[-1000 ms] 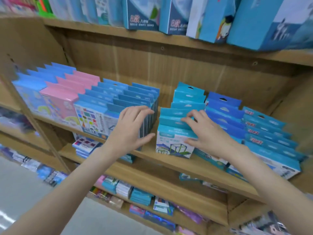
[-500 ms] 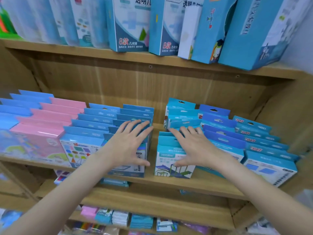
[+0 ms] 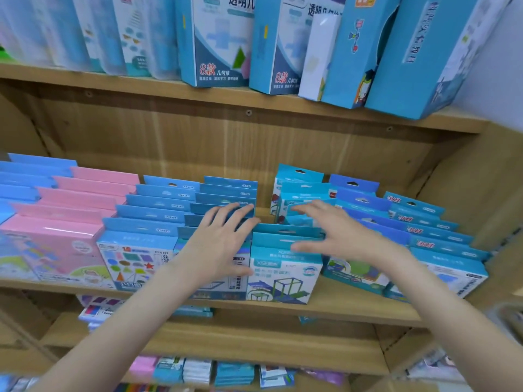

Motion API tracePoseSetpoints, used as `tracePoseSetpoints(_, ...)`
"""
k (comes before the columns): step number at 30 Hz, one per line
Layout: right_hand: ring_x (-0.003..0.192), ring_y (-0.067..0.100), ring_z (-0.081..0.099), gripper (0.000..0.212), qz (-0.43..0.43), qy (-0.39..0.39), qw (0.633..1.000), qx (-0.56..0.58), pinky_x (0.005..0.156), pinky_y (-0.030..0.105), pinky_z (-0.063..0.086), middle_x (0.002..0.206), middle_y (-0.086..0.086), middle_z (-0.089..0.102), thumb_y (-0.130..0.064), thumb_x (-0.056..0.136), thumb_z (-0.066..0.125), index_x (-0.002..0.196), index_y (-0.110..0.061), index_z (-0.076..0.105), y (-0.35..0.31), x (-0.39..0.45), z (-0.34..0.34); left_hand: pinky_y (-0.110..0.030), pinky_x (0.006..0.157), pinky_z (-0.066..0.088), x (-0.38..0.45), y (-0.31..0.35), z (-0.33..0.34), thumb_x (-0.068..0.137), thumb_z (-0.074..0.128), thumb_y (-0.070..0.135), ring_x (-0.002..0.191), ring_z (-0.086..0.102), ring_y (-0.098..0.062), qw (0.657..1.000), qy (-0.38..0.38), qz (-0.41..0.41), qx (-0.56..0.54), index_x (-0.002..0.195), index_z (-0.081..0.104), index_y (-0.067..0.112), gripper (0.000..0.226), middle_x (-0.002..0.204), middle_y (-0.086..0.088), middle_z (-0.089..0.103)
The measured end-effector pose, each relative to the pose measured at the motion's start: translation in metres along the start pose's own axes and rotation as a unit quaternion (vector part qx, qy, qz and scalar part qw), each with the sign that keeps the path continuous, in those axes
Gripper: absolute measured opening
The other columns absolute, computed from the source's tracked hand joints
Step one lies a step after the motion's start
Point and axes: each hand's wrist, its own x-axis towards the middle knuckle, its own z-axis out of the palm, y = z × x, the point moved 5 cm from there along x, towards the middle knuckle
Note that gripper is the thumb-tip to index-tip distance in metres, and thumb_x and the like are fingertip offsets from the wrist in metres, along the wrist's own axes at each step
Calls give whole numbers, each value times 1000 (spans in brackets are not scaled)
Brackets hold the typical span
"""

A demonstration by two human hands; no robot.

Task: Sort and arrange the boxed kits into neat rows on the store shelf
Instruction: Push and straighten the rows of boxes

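Two bare hands spread over rows of flat cardboard kit boxes on the wooden shelf [image 3: 334,309].

Left hand [image 3: 218,244] lies fingers straight on a six-deep blue row [image 3: 223,199]; right hand [image 3: 336,236], fingers splayed wide (holding nothing), rests atop the teal row [image 3: 285,267] between them, about five deep.

Left hand [image 3: 218,244] and right hand [image 3: 342,236]: both bare, no rings, watch or gloves. Forearms bare back from the wrists; no sleeves in frame.
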Motion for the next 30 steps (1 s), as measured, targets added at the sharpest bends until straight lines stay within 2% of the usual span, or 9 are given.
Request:
tracePoseSetpoints(2, 125, 14, 43, 58, 6, 52, 997, 58, 101, 24, 31, 134, 1, 47, -47, 84, 54, 134, -19, 41, 21, 8, -24, -50, 106, 27, 2, 3, -2, 60, 69, 68, 131, 37, -33, 1000, -25, 6, -17, 135, 42, 16, 95, 144, -11, 39)
tracePoseSetpoints(4, 128, 16, 40, 53, 9, 47, 999, 26, 101, 24, 29, 137, 4, 44, -39, 86, 58, 132, -18, 43, 44, 25, -38, -45, 113, 4, 4, 3, 0, 70, 58, 69, 140, 17, -27, 999, -29, 1, -45, 144, 26, 19, 95, 153, -7, 21)
tracePoseSetpoints(9, 143, 27, -10, 60, 24, -162, 970, -178, 117, 44, 9, 156, 10, -6, -47, 72, 71, 122, -19, 50, 84, 75, -21, -43, 110, 6, 17, 9, -3, 64, 39, 77, 129, 39, -25, 997, -31, 39, -58, 116, 57, 21, 78, 135, -5, 49)
tracePoseSetpoints(12, 139, 31, 14, 72, -1, -197, 952, -233, 111, 41, 25, 151, 12, 10, -50, 74, 69, 132, -15, 44, 85, 89, -9, -40, 106, 11, 21, 9, -3, 63, 41, 75, 121, 47, -25, 996, -26, 51, -67, 102, 61, 21, 69, 121, -1, 59)
tracePoseSetpoints(16, 118, 28, 40, 63, -55, -141, 966, -209, 96, 39, 38, 125, 9, 35, -44, 75, 69, 126, -15, 46, 76, 90, -2, -38, 104, 20, 17, 11, -2, 61, 62, 67, 115, 53, -25, 993, 11, 64, -97, 102, 53, 21, 62, 103, 4, 62)
tracePoseSetpoints(20, 111, 22, 48, 61, -89, -116, 978, -146, 88, 35, 41, 120, 2, 50, -42, 74, 71, 121, -22, 38, 65, 91, -2, -36, 107, 17, 15, 12, -2, 56, 73, 63, 120, 47, -22, 992, 15, 50, -119, 114, 40, 24, 77, 113, 4, 60)
tracePoseSetpoints(22, 110, 23, 50, 69, -86, -124, 981, -119, 89, 42, 44, 124, 2, 52, -42, 71, 73, 123, -30, 29, 61, 92, 2, -36, 107, 16, 15, 11, -1, 56, 72, 64, 120, 46, -21, 992, 19, 45, -118, 121, 37, 23, 85, 117, 3, 59)
tracePoseSetpoints(27, 95, 26, 53, 69, -83, -140, 984, -75, 82, 46, 46, 116, 9, 54, -35, 71, 73, 119, -38, 23, 52, 94, 4, -38, 104, 22, 16, 9, 4, 61, 63, 69, 118, 49, -24, 995, 35, 55, -76, 118, 50, 16, 79, 112, 1, 61)
tracePoseSetpoints(30, 103, 18, 50, 63, -111, -167, 980, -2, 88, 32, 42, 121, -7, 47, -24, 74, 73, 120, -32, 31, 42, 92, 6, -40, 104, 27, 17, 9, 5, 59, 66, 69, 120, 43, -25, 995, 57, 57, -57, 114, 53, 14, 79, 120, -3, 58)
